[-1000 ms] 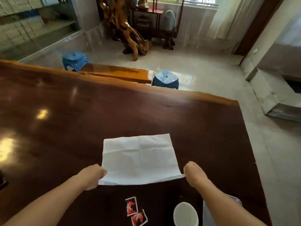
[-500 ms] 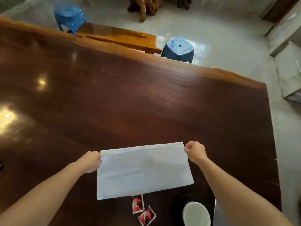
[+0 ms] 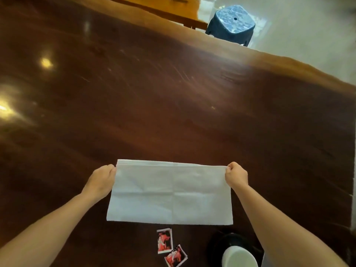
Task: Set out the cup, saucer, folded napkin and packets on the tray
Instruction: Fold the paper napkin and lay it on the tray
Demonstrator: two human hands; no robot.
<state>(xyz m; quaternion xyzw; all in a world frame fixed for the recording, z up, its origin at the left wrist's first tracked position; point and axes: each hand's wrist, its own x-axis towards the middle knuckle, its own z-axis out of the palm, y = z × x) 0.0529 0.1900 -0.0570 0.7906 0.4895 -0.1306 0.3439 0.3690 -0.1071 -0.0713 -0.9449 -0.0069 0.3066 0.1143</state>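
Note:
A white napkin lies folded in half on the dark wooden table, its doubled edge on the far side. My left hand pinches the far left corner and my right hand pinches the far right corner. Two red and white packets lie just in front of the napkin's near edge. A white cup stands on a black saucer at the bottom right, partly behind my right forearm. A grey sliver beside the cup may be the tray; too little of it shows.
The table's far edge runs diagonally toward the right. Beyond it stand a blue plastic stool and an orange wooden bench on a pale tiled floor. Bright light reflections sit on the table's left part.
The near edge of the open napkin was carried over to the far edge, folding it in half. Both hands moved away from me with it. The camera tilted down.

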